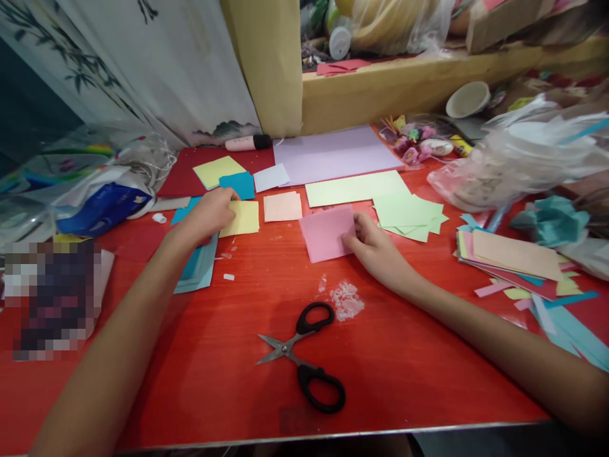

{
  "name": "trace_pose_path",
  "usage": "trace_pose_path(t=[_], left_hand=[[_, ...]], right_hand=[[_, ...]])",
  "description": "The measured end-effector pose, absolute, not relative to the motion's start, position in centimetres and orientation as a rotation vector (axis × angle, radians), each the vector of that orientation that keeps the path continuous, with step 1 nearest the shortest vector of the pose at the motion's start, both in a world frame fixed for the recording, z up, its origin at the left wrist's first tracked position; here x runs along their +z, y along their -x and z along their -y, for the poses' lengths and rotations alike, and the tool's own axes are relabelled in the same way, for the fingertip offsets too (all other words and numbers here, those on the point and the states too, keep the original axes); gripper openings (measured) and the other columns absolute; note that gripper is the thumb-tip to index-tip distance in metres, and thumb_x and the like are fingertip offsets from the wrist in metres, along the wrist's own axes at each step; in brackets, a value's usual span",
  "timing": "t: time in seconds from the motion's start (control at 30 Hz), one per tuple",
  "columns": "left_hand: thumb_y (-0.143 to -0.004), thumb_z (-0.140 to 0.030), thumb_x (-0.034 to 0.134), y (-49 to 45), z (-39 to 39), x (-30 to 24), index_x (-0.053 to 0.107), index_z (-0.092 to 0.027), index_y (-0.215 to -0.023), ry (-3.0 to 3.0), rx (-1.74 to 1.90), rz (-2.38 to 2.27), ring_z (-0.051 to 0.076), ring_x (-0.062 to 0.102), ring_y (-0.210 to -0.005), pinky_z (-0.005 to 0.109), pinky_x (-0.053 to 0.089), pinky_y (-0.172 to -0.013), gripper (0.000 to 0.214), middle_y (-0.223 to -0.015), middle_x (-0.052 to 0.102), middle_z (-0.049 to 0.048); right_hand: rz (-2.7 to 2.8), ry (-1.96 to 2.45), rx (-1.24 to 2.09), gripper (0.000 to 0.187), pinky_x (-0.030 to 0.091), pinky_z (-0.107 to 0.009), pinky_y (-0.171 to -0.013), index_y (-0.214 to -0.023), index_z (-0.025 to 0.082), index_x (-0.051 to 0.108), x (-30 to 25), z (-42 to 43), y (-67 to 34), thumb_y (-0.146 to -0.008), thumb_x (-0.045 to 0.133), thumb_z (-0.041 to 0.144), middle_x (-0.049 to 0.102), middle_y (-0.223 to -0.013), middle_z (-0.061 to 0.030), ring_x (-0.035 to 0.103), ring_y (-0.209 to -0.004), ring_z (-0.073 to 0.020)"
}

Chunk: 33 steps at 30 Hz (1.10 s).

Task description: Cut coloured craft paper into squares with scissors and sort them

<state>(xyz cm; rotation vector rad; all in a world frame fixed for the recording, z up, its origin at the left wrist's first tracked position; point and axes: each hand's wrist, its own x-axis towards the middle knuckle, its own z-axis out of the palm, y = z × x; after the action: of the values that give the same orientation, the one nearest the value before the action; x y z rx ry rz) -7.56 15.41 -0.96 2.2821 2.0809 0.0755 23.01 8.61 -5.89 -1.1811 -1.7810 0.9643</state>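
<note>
I see one pink paper square [325, 235], pinched by its edge in the right hand [371, 244]. At least one pale-yellow paper square [246, 219] touches the left hand [214, 212], palm down, fingers curled; whether they grip it, I cannot tell. Between the hands lies peach square paper [282, 207]; nearer the body, one pair of black-handled metal scissors [284, 349]. Both forearms slant inward.

A glossy red table [214, 381] fills the foreground. Behind it stand a white panel [190, 70] printed with bamboo [82, 77], a yellowish post [266, 63] and a cluttered shelf [380, 89].
</note>
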Motion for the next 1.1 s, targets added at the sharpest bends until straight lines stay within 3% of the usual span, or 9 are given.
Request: trace_pose_path(t=[0.17, 0.33, 0.4, 0.47, 0.53, 0.67, 0.77, 0.87, 1.1], left_hand=[[-0.074, -0.017, 0.048, 7.5, -15.5, -1.5, 0.053, -0.016, -0.109, -2.278, 0.081, -2.161, 0.028, 0.052, -0.102, 0.036, 0.043, -0.083, 0.035, -0.109, 0.057, 0.0116], [-0.080, -0.032, 0.050, 6.4, -14.7, -0.1, 0.049, -0.012, -0.117, -2.428, 0.164, -2.270, 0.036, 0.036, -0.119, 0.045, 0.033, -0.096, 0.043, -0.119, 0.047, 0.0167], [-0.084, -0.039, 0.046, 4.8, -13.9, 1.0, 0.052, -0.014, -0.111, -2.319, 0.259, -2.119, 0.032, 0.044, -0.112, 0.042, 0.037, -0.092, 0.038, -0.114, 0.052, 0.0149], [-0.086, -0.048, 0.041, 2.5, -12.8, 1.7, 0.053, -0.018, -0.106, -2.097, 0.313, -1.836, 0.024, 0.056, -0.089, 0.037, 0.044, -0.076, 0.038, -0.099, 0.058, 0.0104], [-0.084, -0.054, 0.044, -0.2, -11.6, 1.6, 0.051, -0.020, -0.107, -1.893, 0.340, -1.576, 0.018, 0.056, -0.069, 0.032, 0.043, -0.060, 0.041, -0.083, 0.060, 0.0065], [-0.083, -0.045, 0.050, -5.1, -9.1, -0.8, 0.041, -0.017, -0.116, -1.681, 0.450, -1.313, 0.017, 0.055, -0.062, 0.030, 0.042, -0.052, 0.044, -0.078, 0.059, 0.0077], [-0.084, -0.037, 0.047, -7.0, -7.7, -2.0, 0.033, -0.015, -0.123, -1.674, 0.600, -1.340, 0.023, 0.059, -0.084, 0.037, 0.047, -0.069, 0.046, -0.096, 0.060, 0.0135], [-0.085, -0.026, 0.043, -7.2, -7.4, -1.8, 0.040, -0.016, -0.120, -1.766, 0.703, -1.368, 0.026, 0.054, -0.104, 0.042, 0.043, -0.086, 0.036, -0.115, 0.056, 0.0141], [-0.083, -0.024, 0.046, -6.2, -8.5, -2.1, 0.056, -0.017, -0.103, -1.831, 0.664, -1.311, 0.024, 0.057, -0.099, 0.040, 0.043, -0.086, 0.024, -0.109, 0.063, 0.0111]], right_hand=[[1.833, 1.191, 0.942, 0.018, 0.047, -0.044, -0.080, -0.103, 0.022, 0.047, -5.8, -8.5, -23.0, -0.085, 0.043, 0.019, 0.055, -0.088, -0.0033, 0.056, -0.088, -0.0223], [1.790, 1.166, 0.959, 0.018, 0.047, -0.043, -0.082, -0.103, 0.022, 0.048, -5.8, -8.5, -23.1, -0.085, 0.044, 0.020, 0.057, -0.095, -0.0041, 0.056, -0.091, -0.0218], [1.734, 1.110, 1.013, 0.020, 0.046, -0.042, -0.086, -0.105, 0.023, 0.048, -5.8, -8.5, -23.0, -0.085, 0.045, 0.020, 0.057, -0.101, -0.0047, 0.056, -0.095, -0.0210], [1.655, 1.029, 1.082, 0.022, 0.044, -0.041, -0.091, -0.107, 0.023, 0.047, -5.8, -8.6, -23.0, -0.085, 0.046, 0.019, 0.057, -0.108, -0.0049, 0.055, -0.101, -0.0198], [1.581, 0.963, 1.135, 0.023, 0.041, -0.040, -0.096, -0.107, 0.024, 0.046, -5.8, -8.7, -22.9, -0.085, 0.047, 0.020, 0.056, -0.112, -0.0044, 0.054, -0.106, -0.0185], [1.548, 0.922, 1.156, 0.022, 0.040, -0.038, -0.098, -0.108, 0.025, 0.042, -5.6, -8.6, -23.0, -0.087, 0.047, 0.025, 0.054, -0.116, -0.0041, 0.052, -0.107, -0.0176], [1.597, 0.947, 1.137, 0.019, 0.039, -0.037, -0.098, -0.106, 0.025, 0.041, -5.5, -8.4, -23.0, -0.088, 0.047, 0.030, 0.051, -0.116, -0.0045, 0.050, -0.108, -0.0181], [1.605, 0.962, 1.142, 0.020, 0.036, -0.037, -0.101, -0.106, 0.026, 0.040, -5.4, -8.2, -22.9, -0.089, 0.047, 0.033, 0.048, -0.117, -0.0042, 0.046, -0.113, -0.0184], [1.597, 1.037, 1.168, 0.013, 0.041, -0.040, -0.093, -0.098, 0.025, 0.042, -6.1, -8.5, -23.1, -0.088, 0.046, 0.031, 0.052, -0.100, -0.0025, 0.051, -0.096, -0.0184]])
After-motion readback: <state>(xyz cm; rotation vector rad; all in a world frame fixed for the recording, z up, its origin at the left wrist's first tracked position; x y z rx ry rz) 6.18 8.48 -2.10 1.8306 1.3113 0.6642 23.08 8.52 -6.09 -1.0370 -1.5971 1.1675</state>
